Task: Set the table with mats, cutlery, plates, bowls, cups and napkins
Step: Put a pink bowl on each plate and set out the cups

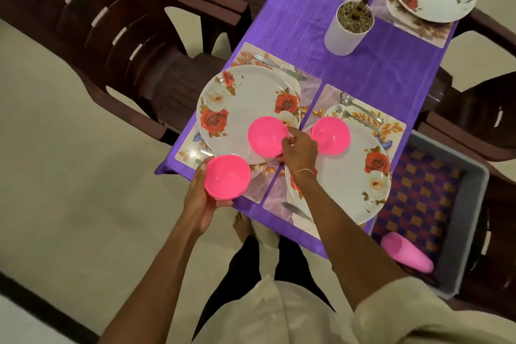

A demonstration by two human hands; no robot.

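Observation:
Two floral plates lie on mats at the near end of the purple-clothed table. My right hand (298, 149) pinches the rim of a pink bowl (266, 135) over the left plate (245, 109). Another pink bowl (331, 135) sits on the right plate (349, 179). My left hand (199, 198) grips a stack of pink bowls (227, 177) from below, at the table's near left corner. A knife (276, 64) lies beside the left plate; a spoon and fork (357, 113) lie beside the right one, with a second knife (296, 211) near its front.
A grey tray (472, 220) on a chair at the right holds a checked cloth and a pink cup (405, 251) lying on its side. A white plant pot (349, 28) stands mid-table. Two more set places lie at the far end. Brown plastic chairs (111, 22) surround the table.

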